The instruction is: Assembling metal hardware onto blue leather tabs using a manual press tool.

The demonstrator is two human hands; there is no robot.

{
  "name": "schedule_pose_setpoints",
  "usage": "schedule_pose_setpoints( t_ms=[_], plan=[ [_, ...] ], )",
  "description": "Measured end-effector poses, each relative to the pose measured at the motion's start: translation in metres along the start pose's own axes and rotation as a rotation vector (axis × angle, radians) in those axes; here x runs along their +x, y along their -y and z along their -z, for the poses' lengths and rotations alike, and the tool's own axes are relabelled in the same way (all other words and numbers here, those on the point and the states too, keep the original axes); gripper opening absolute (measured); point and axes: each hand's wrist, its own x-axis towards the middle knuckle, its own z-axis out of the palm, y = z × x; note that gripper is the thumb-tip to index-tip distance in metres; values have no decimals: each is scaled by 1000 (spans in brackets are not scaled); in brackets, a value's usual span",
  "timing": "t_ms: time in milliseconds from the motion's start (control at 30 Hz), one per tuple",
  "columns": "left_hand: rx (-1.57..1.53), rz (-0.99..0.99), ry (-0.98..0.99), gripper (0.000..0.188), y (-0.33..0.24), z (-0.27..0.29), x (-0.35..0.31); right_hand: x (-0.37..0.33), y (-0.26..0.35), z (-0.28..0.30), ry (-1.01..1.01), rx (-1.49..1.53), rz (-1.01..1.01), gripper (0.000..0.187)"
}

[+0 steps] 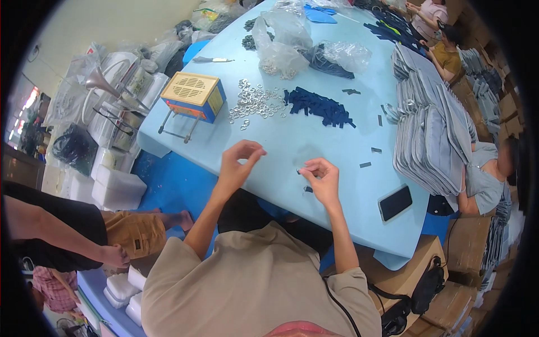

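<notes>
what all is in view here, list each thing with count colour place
table: 1, light blue, centre
grilled box: 1, yellow and blue, table's left
metal rings: many, silver, mid-table
fabric strips: many, navy, right of the rings
short strips: several, grey, table's right half
phone: 1, black screen, near right corner
padded pieces: stacked, grey, right edge
plastic bags: several, clear, far end
foam blocks: several, white, left of table
cardboard boxes: several, brown, far right
other people: at least 5, varied clothes, both sides
shirt: 1, beige, bottom
left hand: 1, bare, over near edge
right hand: 1, bare, pinching a small dark piece
</notes>
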Motion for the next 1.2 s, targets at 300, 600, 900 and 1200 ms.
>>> schedule_pose_setpoints(
  t_ms=[300,600,900,1200],
  plan=[
    [272,-20,19,18,26,19,24,29,-14,57,-346,-527,153,22],
    [927,-145,-9,16,60,20,112,7,0,60,-324,-672,251,22],
    [857,-118,15,14,68,39,124,42,-33,114,-530,-951,330,21],
    [820,14,-3,15,70,54,99,27,-33,138,-546,-994,53,26]
  ],
)
